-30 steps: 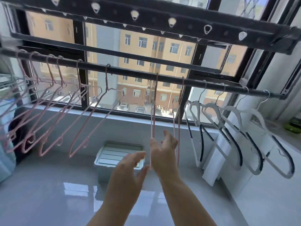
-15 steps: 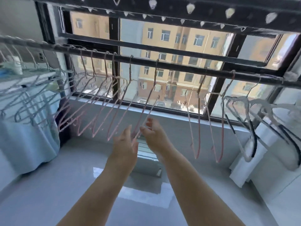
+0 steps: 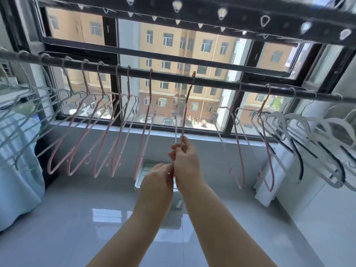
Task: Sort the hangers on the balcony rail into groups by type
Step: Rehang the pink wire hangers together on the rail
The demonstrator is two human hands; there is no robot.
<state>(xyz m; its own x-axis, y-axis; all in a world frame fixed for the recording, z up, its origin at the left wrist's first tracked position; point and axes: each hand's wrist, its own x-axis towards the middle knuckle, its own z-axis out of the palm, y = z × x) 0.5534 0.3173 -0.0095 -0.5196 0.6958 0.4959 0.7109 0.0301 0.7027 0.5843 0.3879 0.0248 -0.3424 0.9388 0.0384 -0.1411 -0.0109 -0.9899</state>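
Observation:
A dark balcony rail [image 3: 215,83] runs left to right across the window. Several pale green wire hangers [image 3: 23,105] hang at its far left, several pink wire hangers [image 3: 104,122] beside them, two more pink hangers [image 3: 238,143] right of centre, and white-and-black plastic hangers [image 3: 316,135] at the far right. One pink hanger [image 3: 185,112] hangs alone at the middle, seen edge-on. My right hand [image 3: 186,162] pinches its lower wires. My left hand [image 3: 156,184], just below and left, has its fingers curled round the hanger's bottom end.
A second perforated drying bar [image 3: 212,18] runs overhead. Below the window sits a white lidded box [image 3: 148,168] on the glossy tiled floor. Light blue fabric [image 3: 17,170] hangs at the left, and a white cabinet [image 3: 316,209] stands at the right.
The view has swung back right. Both hands have risen from open and apart to closing on the lone middle pink hanger, which now hangs between the two pink groups.

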